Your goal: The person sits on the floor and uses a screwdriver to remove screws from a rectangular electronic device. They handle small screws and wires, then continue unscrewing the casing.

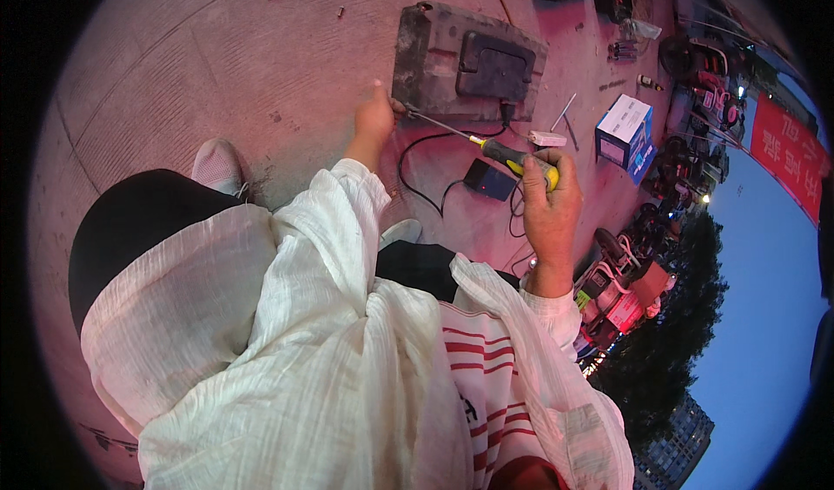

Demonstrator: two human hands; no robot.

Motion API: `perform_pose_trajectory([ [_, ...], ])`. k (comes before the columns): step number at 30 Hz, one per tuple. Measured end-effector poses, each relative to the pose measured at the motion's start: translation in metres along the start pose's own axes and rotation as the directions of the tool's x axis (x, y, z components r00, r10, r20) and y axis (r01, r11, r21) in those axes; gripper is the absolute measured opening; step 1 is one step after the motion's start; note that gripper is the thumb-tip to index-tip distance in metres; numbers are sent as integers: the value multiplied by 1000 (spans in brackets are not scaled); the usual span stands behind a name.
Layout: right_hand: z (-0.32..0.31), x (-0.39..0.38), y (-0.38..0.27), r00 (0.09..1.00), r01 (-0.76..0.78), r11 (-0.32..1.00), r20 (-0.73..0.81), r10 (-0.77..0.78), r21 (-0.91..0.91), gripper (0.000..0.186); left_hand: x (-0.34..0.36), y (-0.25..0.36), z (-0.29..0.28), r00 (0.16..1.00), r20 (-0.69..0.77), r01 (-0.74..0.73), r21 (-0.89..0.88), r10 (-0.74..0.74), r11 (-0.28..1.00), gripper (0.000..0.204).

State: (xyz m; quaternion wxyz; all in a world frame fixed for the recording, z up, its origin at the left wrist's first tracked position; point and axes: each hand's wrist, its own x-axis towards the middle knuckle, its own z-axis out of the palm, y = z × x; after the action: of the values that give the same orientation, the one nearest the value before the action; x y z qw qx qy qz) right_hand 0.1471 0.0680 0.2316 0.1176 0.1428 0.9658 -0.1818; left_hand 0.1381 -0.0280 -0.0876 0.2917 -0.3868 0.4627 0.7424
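Observation:
My right hand [552,199] is wrapped around a yellow-and-black screwdriver [504,154]. Its long thin shaft points left to the near-left corner of a scuffed dark grey battery case [426,64]. Beside that corner is my left hand [373,121], one digit sticking up and another reaching the screwdriver's tip; whatever lies right at the tip is too small to make out. A black handle [495,67] is set in the case's top face. From a plug at its near side, a black cable [402,164] loops across the ground close to a small black box [489,180].
Right of the case lie a pale pink block [547,139] and a thin rod [565,109]. Farther right stands a blue-and-white carton [625,134], with a small bottle [649,82] beyond it. Parked scooters [621,299] and a red banner [786,151] line the right side.

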Motion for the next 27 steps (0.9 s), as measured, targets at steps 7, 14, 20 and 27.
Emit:
perform_pose_trajectory([
  [7,2,-2,4,983,182,980,-30,-180,77,28,-33,-7,-6,981,-9,-193,-24,193,981,56],
  [14,1,-5,-9,980,193,979,-47,-191,57,29,-40,-2,1,975,-77,-212,-40,209,976,54],
  [20,-1,-9,-11,991,136,988,25,-135,-78,32,-40,-3,2,967,-130,-219,3,217,976,54],
  [27,1,-10,-15,908,418,906,17,-418,-63,34,-33,-7,5,974,-147,-181,-28,175,983,54],
])
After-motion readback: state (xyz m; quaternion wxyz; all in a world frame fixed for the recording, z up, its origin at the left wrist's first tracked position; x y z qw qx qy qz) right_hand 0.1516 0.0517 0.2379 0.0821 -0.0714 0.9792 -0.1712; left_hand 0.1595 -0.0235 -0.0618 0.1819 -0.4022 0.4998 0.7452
